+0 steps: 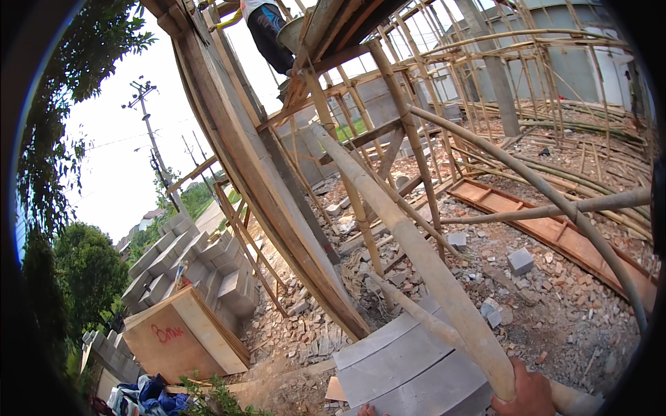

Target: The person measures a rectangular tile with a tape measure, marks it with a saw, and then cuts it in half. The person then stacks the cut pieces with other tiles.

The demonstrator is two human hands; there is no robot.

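Note:
My right hand (525, 390) is closed round a thick bamboo pole (416, 243) near its lower end. The pole slants up and away to the left toward the scaffold. A thinner bamboo pole (437, 326) crosses beneath it close to that hand. Several flat grey concrete blocks (406, 353) lie side by side below the poles. Of my left hand (368, 410) just the fingertips show at the lower edge, at the near side of these blocks. The rest of that hand is out of view, so its grip cannot be made out.
A person (263, 31) stands high on the timber and bamboo scaffold (409, 132). A tall boarded column (243, 166) leans across the middle. Left are stacked grey blocks (229, 288) and plywood sheets (170, 340). Rubble (555, 291) and a long wooden form panel (534, 225) lie right.

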